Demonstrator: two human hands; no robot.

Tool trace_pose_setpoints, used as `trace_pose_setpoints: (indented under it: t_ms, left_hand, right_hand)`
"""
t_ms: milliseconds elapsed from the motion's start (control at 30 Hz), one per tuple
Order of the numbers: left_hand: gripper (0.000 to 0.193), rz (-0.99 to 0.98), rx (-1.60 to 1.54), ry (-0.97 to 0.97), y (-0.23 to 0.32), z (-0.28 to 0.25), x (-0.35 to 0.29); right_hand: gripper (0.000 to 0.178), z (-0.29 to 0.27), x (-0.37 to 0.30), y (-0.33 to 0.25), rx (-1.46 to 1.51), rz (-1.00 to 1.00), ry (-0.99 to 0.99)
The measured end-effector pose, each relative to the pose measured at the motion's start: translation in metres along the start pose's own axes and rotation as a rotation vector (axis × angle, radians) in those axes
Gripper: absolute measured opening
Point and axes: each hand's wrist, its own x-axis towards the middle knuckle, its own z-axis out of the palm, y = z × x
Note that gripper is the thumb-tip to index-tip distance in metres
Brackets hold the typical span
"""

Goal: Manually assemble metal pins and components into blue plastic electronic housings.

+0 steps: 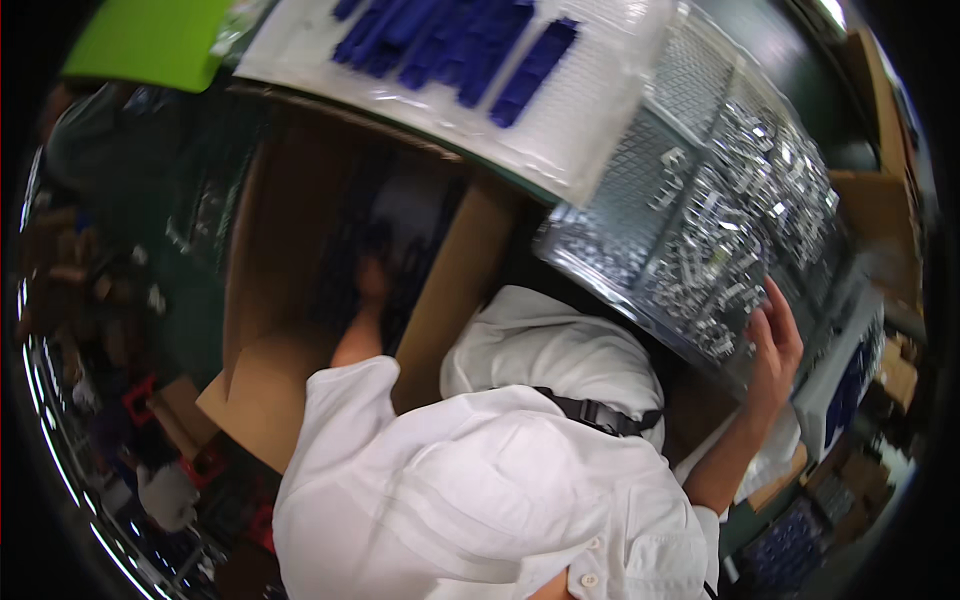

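My left hand (372,278) reaches down into a deep cardboard box (455,275), where dark blue pieces (335,265) lie in shadow. Its fingers are dim and blurred, so I cannot make out whether they hold anything. My right hand (776,345) is at the near right side of a divided metal tray (680,105), its fingers stretched out and apart with nothing visible in them. Many small shiny metal clips (715,240) are heaped in the tray beside that hand. Several long dark blue pieces (535,72) rest on a white padded surface (605,70) beyond the box.
A bright green sheet (150,42) is at the far left. More cardboard boxes (880,215) stand at the right behind the tray. A white wrapped bundle with blue inside (845,385) sits to my right. The box's flap (265,390) sticks out toward me on the left.
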Motion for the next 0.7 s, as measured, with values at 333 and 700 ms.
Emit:
trace_pose_setpoints:
  t_ms: [333, 700]
  left_hand:
    - [0.048, -0.530, -1.311, 0.093, 0.177, -0.290, 0.067]
    - [0.057, 0.014, -1.920, -1.279, 0.448, -0.397, 0.066]
  right_hand:
    - [0.022, -0.018, -0.026, -0.015, 0.374, 0.050, 0.044]
    - [0.011, -0.036, -0.058, -0.023, 0.407, -0.339, 0.334]
